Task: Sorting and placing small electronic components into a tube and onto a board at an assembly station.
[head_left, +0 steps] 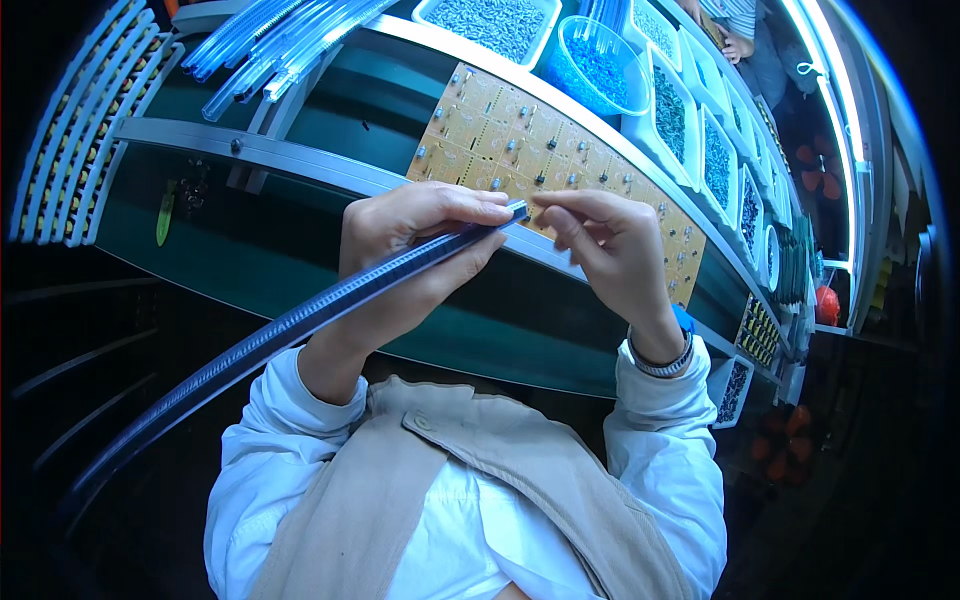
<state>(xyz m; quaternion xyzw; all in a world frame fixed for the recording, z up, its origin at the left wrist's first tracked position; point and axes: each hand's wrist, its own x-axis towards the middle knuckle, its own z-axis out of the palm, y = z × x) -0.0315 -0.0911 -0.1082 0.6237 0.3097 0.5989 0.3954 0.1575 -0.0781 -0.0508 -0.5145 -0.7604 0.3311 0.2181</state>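
My left hand (415,235) is closed around a long, narrow plastic tube (300,312) packed with a row of small dark parts. Thumb and fingers grip it close to its upper end, and the rest slopes down past my left forearm to the lower left. Just right of that end is my right hand (615,245), its fingers curled and thumb and index finger close together. Whatever may be between those fingertips is too small to make out. Behind both hands lies a tan circuit board panel (540,145) with rows of small components on it.
More clear tubes (270,50) lie at the upper left. White bins (490,25) of small parts and a clear round tub (597,65) of blue pieces line the far side. A metal rail (290,153) crosses the green bench. Another person's hand (737,46) shows at the top right.
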